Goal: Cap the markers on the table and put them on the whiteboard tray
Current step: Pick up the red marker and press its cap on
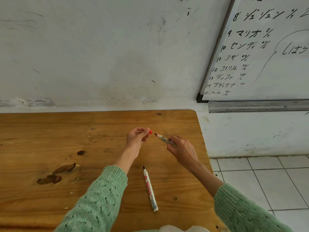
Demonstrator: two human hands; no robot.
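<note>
My left hand (136, 138) pinches a red cap (150, 132) above the wooden table (50, 131). My right hand (182, 150) holds an uncapped white marker (163, 138) with its dark red tip pointing left at the cap; a small gap separates tip and cap. A second uncapped marker (150, 189), white with red lettering and a black tip, lies on the table between my forearms, tip pointing away from me. The metal whiteboard tray (257, 106) runs under the whiteboard (267, 56) at the upper right.
The table's right edge ends near my right forearm, with white floor tiles (267, 181) beyond. A scuffed white wall (100, 56) rises behind the table. Dark stains (55, 174) mark the table's left side.
</note>
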